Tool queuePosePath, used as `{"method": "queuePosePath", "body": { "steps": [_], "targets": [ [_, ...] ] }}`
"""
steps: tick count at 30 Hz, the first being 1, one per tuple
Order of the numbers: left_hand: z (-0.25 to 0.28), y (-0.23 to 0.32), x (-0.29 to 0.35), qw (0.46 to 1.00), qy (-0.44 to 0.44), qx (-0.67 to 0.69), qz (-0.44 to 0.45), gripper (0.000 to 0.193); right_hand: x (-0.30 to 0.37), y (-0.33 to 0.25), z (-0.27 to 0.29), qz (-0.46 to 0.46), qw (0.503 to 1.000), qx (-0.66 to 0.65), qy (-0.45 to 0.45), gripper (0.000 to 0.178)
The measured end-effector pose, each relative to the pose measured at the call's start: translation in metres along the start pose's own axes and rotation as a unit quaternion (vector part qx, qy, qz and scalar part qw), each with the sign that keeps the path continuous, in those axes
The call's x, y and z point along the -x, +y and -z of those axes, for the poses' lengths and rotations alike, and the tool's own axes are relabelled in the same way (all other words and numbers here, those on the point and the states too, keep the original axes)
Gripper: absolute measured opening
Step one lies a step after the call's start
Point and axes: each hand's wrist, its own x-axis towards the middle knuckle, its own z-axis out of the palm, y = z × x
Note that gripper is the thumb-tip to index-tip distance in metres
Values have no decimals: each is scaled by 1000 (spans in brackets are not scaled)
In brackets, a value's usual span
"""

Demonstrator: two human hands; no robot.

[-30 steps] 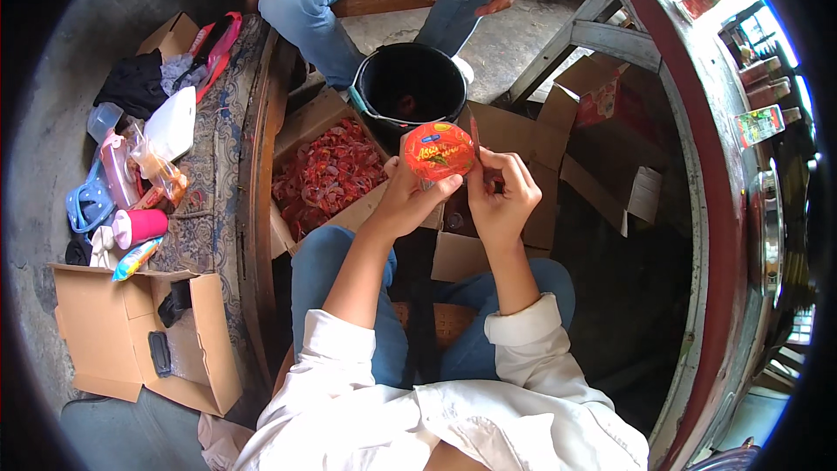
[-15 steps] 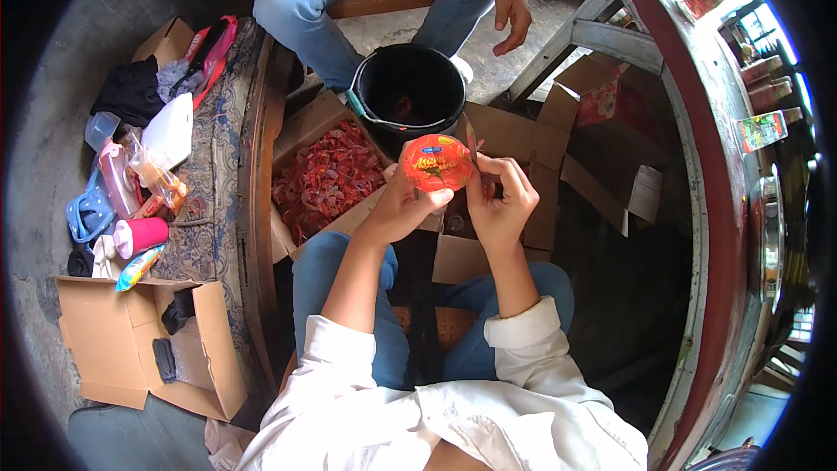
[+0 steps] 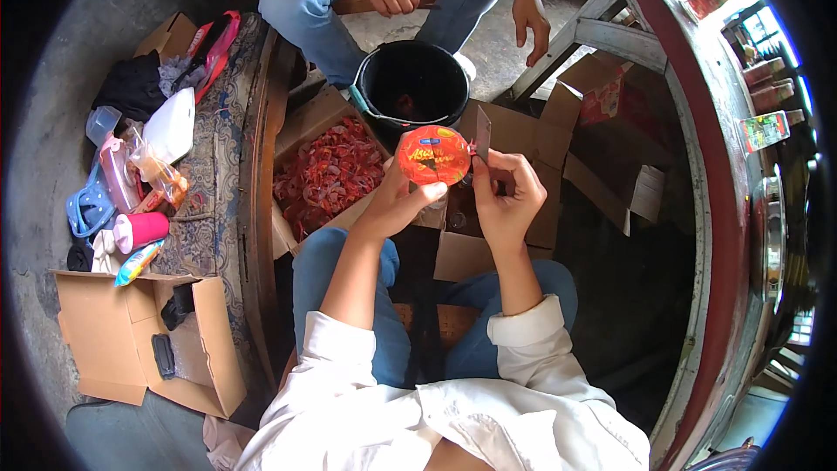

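A round cup with a printed red lid (image 3: pixel 432 157) is tilted up in front of me, its lid facing me. My left hand (image 3: pixel 394 208) is closed around it, thumb along the lower rim. A flat dark knife blade (image 3: pixel 482 133) stands upright beside the cup's right edge, close to or touching it; I cannot tell which. My right hand (image 3: pixel 513 196) is pinched on the knife, whose lower part is hidden by the fingers. Left of the cup lies a cardboard box (image 3: pixel 305 115) full of red and clear plastic scraps. Just beyond the cup stands a black bucket (image 3: pixel 414 70) with dark contents.
Another person in jeans (image 3: pixel 301 9) sits across from me. Below my hands is an open cardboard box (image 3: pixel 545 174). On the left a patterned mat (image 3: pixel 205 235) bears bags and a pink cup (image 3: pixel 144 231). A wooden table frame (image 3: pixel 676 44) rises at right.
The blade has swung slightly right and shows more of its flat side. The cup has shifted a little. The other person's hand has come in over their lap.
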Motion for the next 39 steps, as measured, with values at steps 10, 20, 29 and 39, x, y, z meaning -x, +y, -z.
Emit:
{"method": "queuePosePath", "body": {
  "steps": [10,20,29,39],
  "targets": [
    [0,12,0,999,-4,53,3,52,3,-10,-3,81,996,37,-15,12],
    [-2,9,-6,997,13,-37,-60,52,2,-8,1,147,984,100,-25,13],
    [0,11,-3,997,11,-48,-56,60,-3,1,4,-40,997,-69,-3,20],
    [88,32,15,985,117,-123,-26,45,3,15,-55,43,985,-65,-156,34]
  ]
}}
